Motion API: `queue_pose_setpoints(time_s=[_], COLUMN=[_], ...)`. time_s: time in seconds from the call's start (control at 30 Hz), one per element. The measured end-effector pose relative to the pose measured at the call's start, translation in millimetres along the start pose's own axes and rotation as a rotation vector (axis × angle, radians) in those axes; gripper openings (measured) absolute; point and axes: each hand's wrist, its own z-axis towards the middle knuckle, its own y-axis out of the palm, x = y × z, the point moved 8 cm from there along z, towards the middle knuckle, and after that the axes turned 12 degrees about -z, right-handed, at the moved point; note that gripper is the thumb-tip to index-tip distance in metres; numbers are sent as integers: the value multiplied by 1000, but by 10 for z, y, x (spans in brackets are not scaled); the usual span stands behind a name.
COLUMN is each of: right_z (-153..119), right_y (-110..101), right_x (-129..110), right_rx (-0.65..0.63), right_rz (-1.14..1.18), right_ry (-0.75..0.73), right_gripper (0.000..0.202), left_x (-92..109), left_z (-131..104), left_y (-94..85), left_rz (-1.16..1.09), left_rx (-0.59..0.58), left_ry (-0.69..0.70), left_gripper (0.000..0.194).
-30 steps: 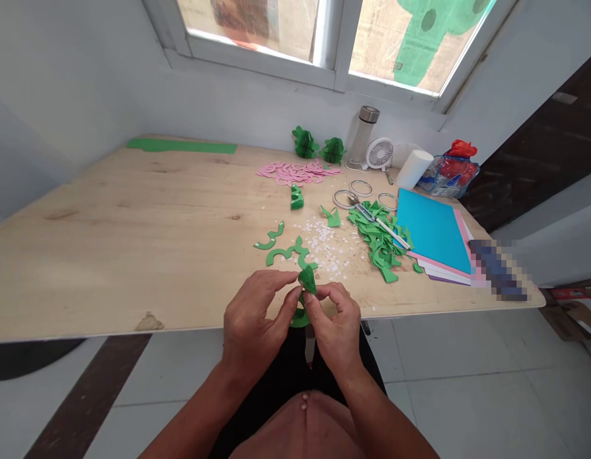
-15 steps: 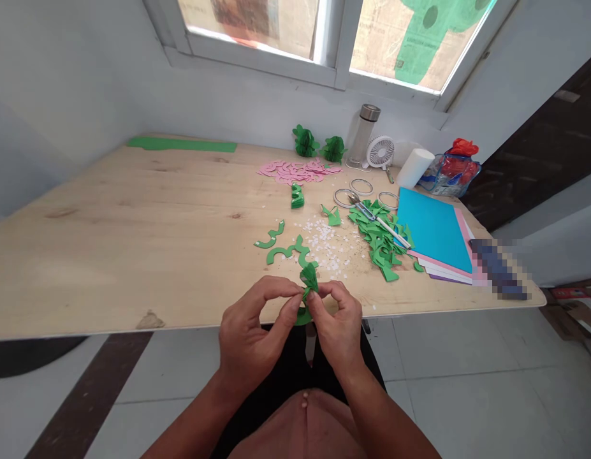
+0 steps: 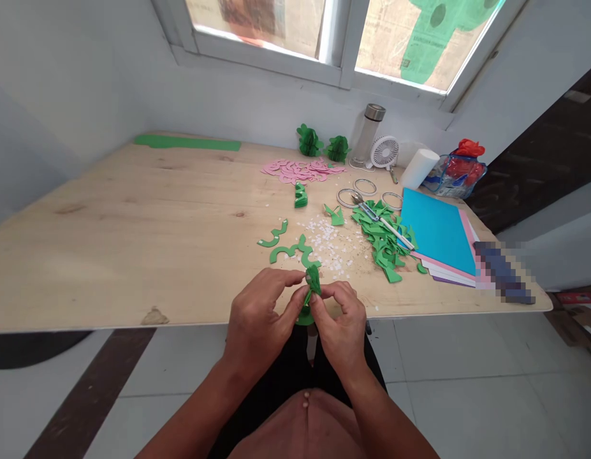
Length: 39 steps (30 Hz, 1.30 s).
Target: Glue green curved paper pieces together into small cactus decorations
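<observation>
Pinching the green bundle [image 3: 313, 278] at the table's [image 3: 132, 255] near edge, the right hand [image 3: 343, 319] has it gripped, thumb and bent forefinger closed on its lower right side. And the left hand [image 3: 261, 306] is in there too! Thumb and forefinger reach the bundle's left side, with a gap between them; whether they truly grip it, I cannot tell from here. The bundle's folded layers fan upward, and a green curve [image 3: 304, 317] shows just below, between the hands.

Just beyond the fingers, curved strips [image 3: 285, 250] lie flat, with white bits [image 3: 328, 245] scattered to their right. Farther up sits a small green stack [image 3: 301, 196], and behind that, pink scraps [image 3: 299, 171] in a loose heap. Two green ornaments [image 3: 309, 141] stand by the wall, next to the bottle [image 3: 366, 140] and the white fan [image 3: 384, 153].

Over on the right, green scraps [image 3: 384, 248] pile up, scissors [image 3: 366, 208] and a white stick [image 3: 397, 233] resting on them, three rings [image 3: 364, 187] just behind. A blue sheet [image 3: 438, 229] tops other sheets beside the pile; the white roll [image 3: 419, 167] and a bag [image 3: 460, 175] with something red are behind it. Far left, a long green strip [image 3: 190, 142] lies along the back edge.
</observation>
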Motion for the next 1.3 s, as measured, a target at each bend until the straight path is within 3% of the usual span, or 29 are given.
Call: queue_pose_setpoints(time_s=[0.4,0.7,0.93,1.3], right_z=[-29,-56,-80,-92], right_y=[-32,-107,-159,-159], right_x=[-109,-337,-445,-558], right_rx=[2,65,99,29], right_rz=[-77,-164,-205,-193], right_ry=[-108,-393,-551,-689], right_gripper=[16,11,8,14], left_x=[112,130,151,174], left_z=[60,93,126,175], left_y=[-14,-75,-134,-105], left_rz=[117,64,12,66], left_rx=[-77,-131,-235,-406], left_ry=[132,116,81,113], left_gripper=[10,13,16,19])
